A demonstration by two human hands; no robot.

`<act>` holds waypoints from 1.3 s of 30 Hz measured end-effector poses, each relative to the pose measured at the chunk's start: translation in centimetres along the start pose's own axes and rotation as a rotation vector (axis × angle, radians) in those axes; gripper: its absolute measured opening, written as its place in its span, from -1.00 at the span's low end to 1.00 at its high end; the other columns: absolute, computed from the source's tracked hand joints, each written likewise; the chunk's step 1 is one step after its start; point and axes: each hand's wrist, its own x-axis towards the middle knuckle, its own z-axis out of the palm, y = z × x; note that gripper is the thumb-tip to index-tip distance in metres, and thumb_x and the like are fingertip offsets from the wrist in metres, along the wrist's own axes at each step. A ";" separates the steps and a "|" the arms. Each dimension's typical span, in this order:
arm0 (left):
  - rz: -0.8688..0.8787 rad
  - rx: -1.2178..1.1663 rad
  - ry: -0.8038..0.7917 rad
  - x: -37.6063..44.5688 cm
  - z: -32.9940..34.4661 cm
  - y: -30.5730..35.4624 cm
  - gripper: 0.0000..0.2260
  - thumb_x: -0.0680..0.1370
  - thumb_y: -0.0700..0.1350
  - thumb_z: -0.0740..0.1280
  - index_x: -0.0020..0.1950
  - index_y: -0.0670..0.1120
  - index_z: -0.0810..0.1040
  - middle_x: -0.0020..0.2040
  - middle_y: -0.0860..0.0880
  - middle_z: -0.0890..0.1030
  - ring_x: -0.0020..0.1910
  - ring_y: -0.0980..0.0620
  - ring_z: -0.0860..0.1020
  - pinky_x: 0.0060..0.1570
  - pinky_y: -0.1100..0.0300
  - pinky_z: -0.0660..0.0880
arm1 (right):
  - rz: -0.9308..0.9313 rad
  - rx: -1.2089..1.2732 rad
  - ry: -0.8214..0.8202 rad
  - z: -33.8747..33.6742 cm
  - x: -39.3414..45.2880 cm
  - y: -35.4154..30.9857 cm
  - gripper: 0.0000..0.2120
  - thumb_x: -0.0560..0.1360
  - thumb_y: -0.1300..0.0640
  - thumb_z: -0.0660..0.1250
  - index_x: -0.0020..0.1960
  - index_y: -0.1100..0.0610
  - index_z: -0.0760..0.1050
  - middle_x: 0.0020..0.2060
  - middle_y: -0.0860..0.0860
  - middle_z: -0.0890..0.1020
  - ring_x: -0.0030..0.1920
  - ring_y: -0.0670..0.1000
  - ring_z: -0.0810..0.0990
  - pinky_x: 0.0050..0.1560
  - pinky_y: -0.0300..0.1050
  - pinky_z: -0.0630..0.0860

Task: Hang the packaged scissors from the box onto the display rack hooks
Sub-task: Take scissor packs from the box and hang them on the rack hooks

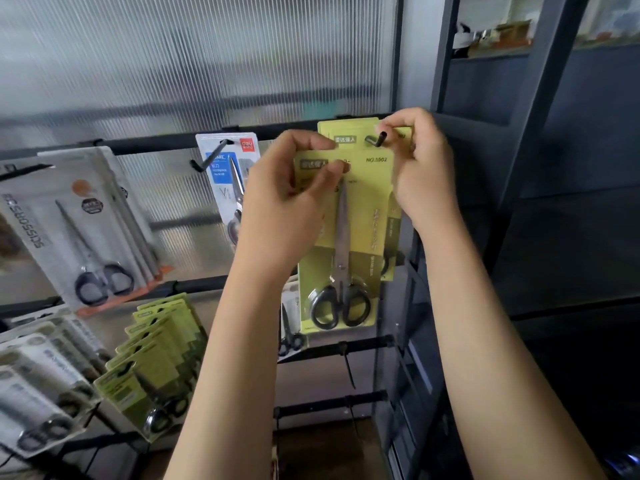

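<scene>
Both hands (349,188) pinch the scissors pack (341,244) upright, blades up, handles down.

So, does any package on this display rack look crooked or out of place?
Yes. The grey-white scissors package with the orange bottom edge, at the left of the rack, hangs clearly tilted. The yellow-green scissors package, held by the left hand and right hand, is not yet on the black hook.
</scene>
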 end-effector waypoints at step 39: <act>-0.079 0.250 0.271 -5.6 0.5 -9.0 -0.69 0.48 -0.22 0.39 0.19 -0.16 0.41 -0.17 0.07 0.55 -0.16 0.11 0.58 -0.12 0.27 0.54 | 0.421 -0.375 0.024 1.4 -15.2 10.4 -0.77 0.61 0.12 0.16 0.13 0.23 0.50 0.01 0.12 0.64 0.01 0.08 0.58 -0.22 -0.37 0.29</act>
